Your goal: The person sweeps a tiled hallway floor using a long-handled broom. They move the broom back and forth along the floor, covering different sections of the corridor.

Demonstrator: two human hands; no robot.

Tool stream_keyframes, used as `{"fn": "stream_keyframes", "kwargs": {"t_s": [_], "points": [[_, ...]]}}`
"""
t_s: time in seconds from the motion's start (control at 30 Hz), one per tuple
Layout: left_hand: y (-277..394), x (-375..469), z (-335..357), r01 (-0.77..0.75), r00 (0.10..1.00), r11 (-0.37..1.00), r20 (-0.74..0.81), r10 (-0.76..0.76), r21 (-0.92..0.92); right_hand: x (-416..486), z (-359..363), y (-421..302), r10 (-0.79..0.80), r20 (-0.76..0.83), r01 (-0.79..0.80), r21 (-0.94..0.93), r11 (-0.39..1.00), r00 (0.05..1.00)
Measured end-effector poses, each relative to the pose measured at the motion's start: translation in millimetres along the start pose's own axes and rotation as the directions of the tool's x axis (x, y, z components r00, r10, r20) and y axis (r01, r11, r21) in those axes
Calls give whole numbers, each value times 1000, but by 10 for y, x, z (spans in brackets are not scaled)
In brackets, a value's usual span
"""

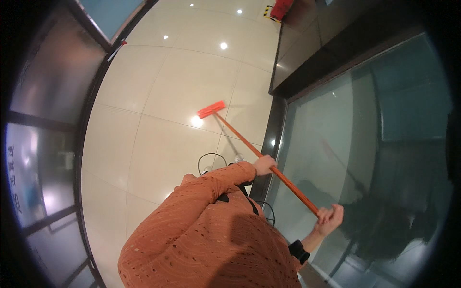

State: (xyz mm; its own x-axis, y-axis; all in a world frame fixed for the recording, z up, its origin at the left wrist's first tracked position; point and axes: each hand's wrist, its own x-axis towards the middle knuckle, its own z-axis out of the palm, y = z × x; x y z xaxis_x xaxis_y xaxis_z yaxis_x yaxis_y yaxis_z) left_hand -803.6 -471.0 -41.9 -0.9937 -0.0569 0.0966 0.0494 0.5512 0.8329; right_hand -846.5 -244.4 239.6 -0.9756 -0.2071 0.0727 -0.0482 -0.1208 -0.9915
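Observation:
A long wooden handle (242, 138) runs diagonally from the floor up to my right side. At its far end is a flat red head (211, 109), resting on or just over the tiles; whether it is a broom or a mop cannot be told. My left hand (264, 165) reaches across my body and grips the handle partway along. Around the handle's upper end curls my right hand (328, 219), with a black band (299, 251) on that wrist. My orange perforated sleeve (212, 183) covers the left arm.
Glossy cream floor tiles (180, 79) stretch ahead, reflecting lights. A large glass pane (320, 144) in a dark frame stands close on my right. Framed glass panels (54, 72) line the left. A red object (281, 9) sits far ahead; a black cable loop (212, 154) shows near my feet.

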Motion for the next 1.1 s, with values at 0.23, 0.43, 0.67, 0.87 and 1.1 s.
{"fn": "stream_keyframes", "kwargs": {"t_s": [0.23,0.43,0.67,0.87,1.1], "points": [[-1122,-589,-762,656,750,730,-274,-602,193,620,1154,1401,403,505,-458,-15,889,764],[-1132,-549,-915,736,671,646,-354,-652,205,1170,1526,1318,408,688,-438,-144,888,601],[-169,566,-729,312,873,920,-310,-376,-238,2213,1136,300,195,726,-237,-46,970,659],[-377,362,-1019,484,735,870,-499,-460,-89,2217,1566,507,177,843,-168,-105,980,508],[-576,-390,-1040,708,484,703,-679,-552,-67,1450,2025,1569,559,819,-287,-571,769,-132]]}}
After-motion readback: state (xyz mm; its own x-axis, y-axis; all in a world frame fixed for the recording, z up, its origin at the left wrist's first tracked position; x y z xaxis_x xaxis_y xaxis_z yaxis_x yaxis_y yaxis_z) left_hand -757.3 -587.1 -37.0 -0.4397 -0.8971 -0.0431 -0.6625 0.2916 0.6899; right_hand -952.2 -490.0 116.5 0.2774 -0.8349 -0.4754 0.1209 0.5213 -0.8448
